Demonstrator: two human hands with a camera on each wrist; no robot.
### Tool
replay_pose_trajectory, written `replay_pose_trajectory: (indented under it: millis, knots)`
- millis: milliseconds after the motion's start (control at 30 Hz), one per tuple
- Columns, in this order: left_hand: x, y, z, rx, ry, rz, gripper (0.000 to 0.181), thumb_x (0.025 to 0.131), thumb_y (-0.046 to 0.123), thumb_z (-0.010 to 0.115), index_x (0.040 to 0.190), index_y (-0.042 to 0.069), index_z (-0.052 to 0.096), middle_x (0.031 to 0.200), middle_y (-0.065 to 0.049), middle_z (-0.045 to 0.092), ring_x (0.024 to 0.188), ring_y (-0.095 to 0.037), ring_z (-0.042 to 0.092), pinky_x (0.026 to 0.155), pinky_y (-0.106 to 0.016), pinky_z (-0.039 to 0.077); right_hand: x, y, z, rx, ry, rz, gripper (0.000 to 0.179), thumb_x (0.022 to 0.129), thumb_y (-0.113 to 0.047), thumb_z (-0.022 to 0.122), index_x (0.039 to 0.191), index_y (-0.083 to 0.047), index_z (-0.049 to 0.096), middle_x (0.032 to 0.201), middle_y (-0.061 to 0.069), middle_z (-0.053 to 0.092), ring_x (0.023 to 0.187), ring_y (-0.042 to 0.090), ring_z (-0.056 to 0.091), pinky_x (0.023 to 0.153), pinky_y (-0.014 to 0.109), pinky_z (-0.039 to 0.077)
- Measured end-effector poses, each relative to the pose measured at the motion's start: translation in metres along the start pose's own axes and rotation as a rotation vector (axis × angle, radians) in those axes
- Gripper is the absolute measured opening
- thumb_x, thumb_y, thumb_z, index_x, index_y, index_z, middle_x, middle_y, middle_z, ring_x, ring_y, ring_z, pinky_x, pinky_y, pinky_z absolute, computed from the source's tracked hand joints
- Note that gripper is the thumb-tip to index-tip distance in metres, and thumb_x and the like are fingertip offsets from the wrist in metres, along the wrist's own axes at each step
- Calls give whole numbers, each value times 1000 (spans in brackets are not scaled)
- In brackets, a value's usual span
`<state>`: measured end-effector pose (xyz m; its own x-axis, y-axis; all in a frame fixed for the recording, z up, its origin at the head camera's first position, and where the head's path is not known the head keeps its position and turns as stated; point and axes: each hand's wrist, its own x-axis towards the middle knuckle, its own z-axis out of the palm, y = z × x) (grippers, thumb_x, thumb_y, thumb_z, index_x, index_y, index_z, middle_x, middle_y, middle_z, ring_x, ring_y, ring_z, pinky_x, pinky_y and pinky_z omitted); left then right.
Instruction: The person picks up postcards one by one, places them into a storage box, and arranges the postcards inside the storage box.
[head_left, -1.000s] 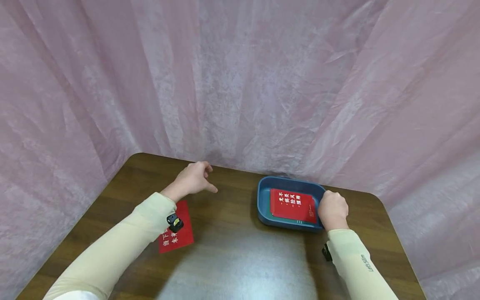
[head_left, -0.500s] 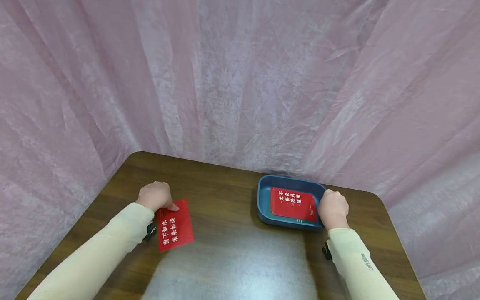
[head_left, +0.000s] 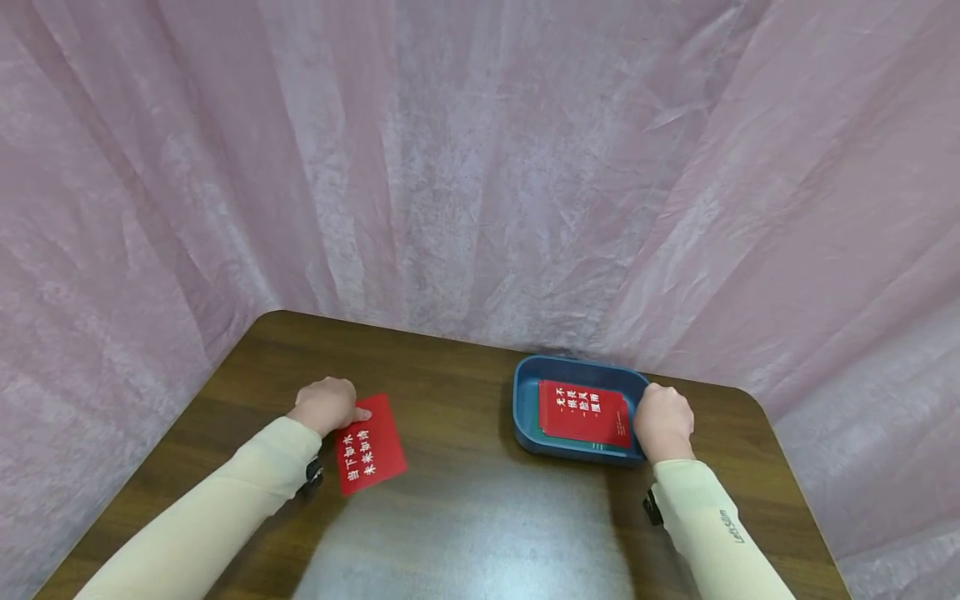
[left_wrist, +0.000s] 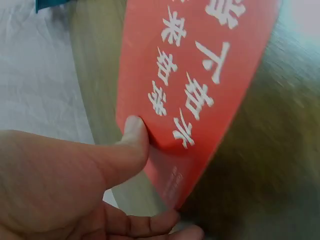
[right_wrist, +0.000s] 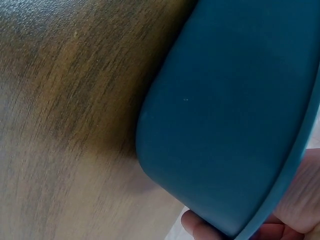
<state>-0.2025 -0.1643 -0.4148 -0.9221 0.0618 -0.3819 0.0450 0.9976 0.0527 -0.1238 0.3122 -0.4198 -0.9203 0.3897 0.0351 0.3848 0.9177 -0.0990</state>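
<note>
Between thumb and fingers, my left hand (head_left: pixel 327 406) pinches a red card (head_left: pixel 372 450) with white Chinese characters. In the left wrist view the thumb presses the printed face of the card (left_wrist: pixel 165 100), and the fingers are partly hidden behind its lower end. At the right, my right hand (head_left: pixel 664 422) grips the end wall of a blue rectangular bin (head_left: pixel 517 408). Fingertips show under the rim of the bin (right_wrist: pixel 225 115) in the right wrist view. Inside the bin lie red cards (head_left: pixel 585 412) with white characters, and a green card edge peeks out beneath them.
Both hands work over a brown wooden table (head_left: pixel 465 508) with rounded far corners. Pink curtains (head_left: pixel 465 167) hang close behind its far edge and along the sides. The bin stands near that far edge.
My left hand came back toward the left, took hold of the red card by its far end and has shifted it slightly right. The right hand stays on the bin.
</note>
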Motion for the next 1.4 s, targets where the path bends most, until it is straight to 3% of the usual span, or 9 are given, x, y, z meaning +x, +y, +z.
replay_pose_trajectory:
  millis: [67,400,500,633,700,800,967,1133,1400]
  knots:
    - [2,5,1,6,23,46,38,81,44,66,90,7,68,72,-6,59,68,-19,55,59,-36,47,0,-1,0,0,1,4,24,83,-9,57,97,10,62,90,33,63,69,43,62,45,51,48]
    - [13,29,15,74,213,216,40,85,28,66,103,-5,55,92,-19,48,85,-31,49,58,-41,50,1,-1,2,2,4,-3,25,84,-10,57,97,10,63,89,31,64,70,42,62,46,50,49]
    - [17,31,19,69,239,242,34,87,27,64,102,-3,59,97,-19,47,89,-32,46,58,-41,50,1,-1,2,5,5,1,25,84,-10,57,98,10,63,90,31,64,71,42,62,47,50,50]
    - [20,25,23,36,266,269,44,90,30,61,119,-2,56,112,-23,48,99,-36,47,66,-43,50,0,-3,1,12,3,9,25,83,-10,57,98,9,62,91,32,64,71,43,62,48,51,50]
    - [19,21,23,-23,267,243,55,88,35,62,127,-2,49,116,-24,48,102,-37,47,65,-44,49,0,-4,1,15,6,6,24,84,-10,57,98,9,62,91,32,64,71,43,62,48,51,50]
    - [11,13,19,-116,241,147,72,80,48,68,123,-6,47,108,-23,50,94,-36,49,58,-41,46,0,-5,1,20,7,-3,24,83,-10,57,97,9,62,90,32,64,71,43,62,48,51,50]
    - [-10,4,8,-175,91,19,78,58,54,82,103,-3,52,90,-16,51,78,-29,51,55,-37,43,1,-5,2,19,3,-1,24,83,-10,58,97,9,63,90,31,64,71,42,62,49,51,50]
    - [-18,-2,2,-165,2,-4,68,50,44,88,96,5,56,86,-8,55,76,-23,53,58,-36,44,3,-4,1,15,5,-6,25,83,-10,59,98,9,62,91,32,64,70,42,61,49,52,50]
    - [-10,-6,7,-177,11,-18,70,48,43,89,98,6,56,85,-8,57,78,-24,53,63,-40,40,4,-3,3,6,12,-18,25,83,-10,59,97,9,62,90,31,64,71,42,61,48,51,50]
